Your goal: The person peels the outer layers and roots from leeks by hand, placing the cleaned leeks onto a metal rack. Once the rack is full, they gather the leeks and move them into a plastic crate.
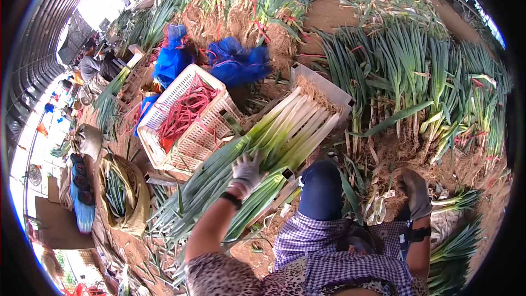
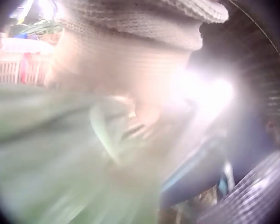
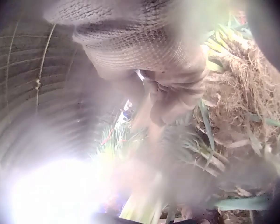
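Note:
My gloved left hand (image 1: 247,174) lies with spread fingers on a bundle of long green onions (image 1: 285,126), over the part where pale stalks turn to green leaves. The bundle rests slantwise on a metal-ended rack (image 1: 334,90), roots against its upper end. In the left wrist view the glove (image 2: 126,51) is over blurred green leaves (image 2: 51,158). My gloved right hand (image 1: 415,193) is low at the right, beside the roots of standing onions (image 1: 411,77). Its fingers (image 3: 172,100) are curled in the right wrist view, with haze around them and no held thing showing.
A white plastic crate (image 1: 150,145) with red ties (image 1: 186,109) stands left of the rack. Blue netting (image 1: 235,63) lies behind it. A tan sack (image 1: 137,203) with leaves inside is at the left. More onions (image 1: 452,249) lie at lower right. My knee (image 1: 320,189) is close to the rack.

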Tool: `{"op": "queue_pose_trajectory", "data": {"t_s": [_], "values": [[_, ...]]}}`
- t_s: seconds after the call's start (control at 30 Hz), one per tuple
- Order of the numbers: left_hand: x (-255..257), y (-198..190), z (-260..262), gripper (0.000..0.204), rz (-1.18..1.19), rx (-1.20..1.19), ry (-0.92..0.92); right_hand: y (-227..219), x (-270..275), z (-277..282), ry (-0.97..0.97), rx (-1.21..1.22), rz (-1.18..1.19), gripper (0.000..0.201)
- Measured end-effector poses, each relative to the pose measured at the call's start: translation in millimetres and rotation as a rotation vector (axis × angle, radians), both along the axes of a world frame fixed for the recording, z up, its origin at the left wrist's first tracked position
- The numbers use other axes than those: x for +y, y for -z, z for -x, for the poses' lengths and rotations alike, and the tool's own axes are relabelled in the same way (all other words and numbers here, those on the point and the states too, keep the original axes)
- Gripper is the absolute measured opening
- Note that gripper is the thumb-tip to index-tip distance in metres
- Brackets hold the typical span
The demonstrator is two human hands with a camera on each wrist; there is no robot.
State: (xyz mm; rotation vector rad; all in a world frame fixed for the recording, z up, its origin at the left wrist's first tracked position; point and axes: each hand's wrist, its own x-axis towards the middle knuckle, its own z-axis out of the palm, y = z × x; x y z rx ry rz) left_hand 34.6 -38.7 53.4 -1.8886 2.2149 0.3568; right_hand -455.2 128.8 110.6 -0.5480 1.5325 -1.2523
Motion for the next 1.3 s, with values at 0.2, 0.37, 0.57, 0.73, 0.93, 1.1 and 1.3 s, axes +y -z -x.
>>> {"op": "queue_pose_trajectory", "data": {"t_s": [0.2, 0.37, 0.57, 0.73, 0.93, 1.1, 1.3], "values": [[-95, 66, -28, 0.052, 0.197, -0.171, -0.085, 13, 26, 4, 0.0, 0.094, -0.063, 0.038], [-75, 50, -1, 0.056, 0.164, -0.138, -0.078, 25, 34, 6, 0.117, 0.025, -0.118, 0.029], [-80, 90, 9, 0.05, 0.316, -0.142, -0.079, 41, 14, -8, -0.001, 0.018, -0.111, 0.032], [-100, 88, 26, 0.044, 0.245, -0.131, -0.153, 26, -9, -19, -0.027, 0.092, -0.125, 0.032], [-101, 101, 25, 0.049, 0.276, -0.129, -0.12, 5, -17, 17, 0.177, 0.09, -0.007, 0.026], [-98, 92, 8, 0.057, 0.197, 0.105, -0.089, -27, 20, 72, 0.351, 0.181, 0.104, 0.032], [-73, 84, 13, 0.062, 0.301, -0.008, 0.322, 25, 144, 155, 0.822, -0.001, 0.125, 0.032]]}}
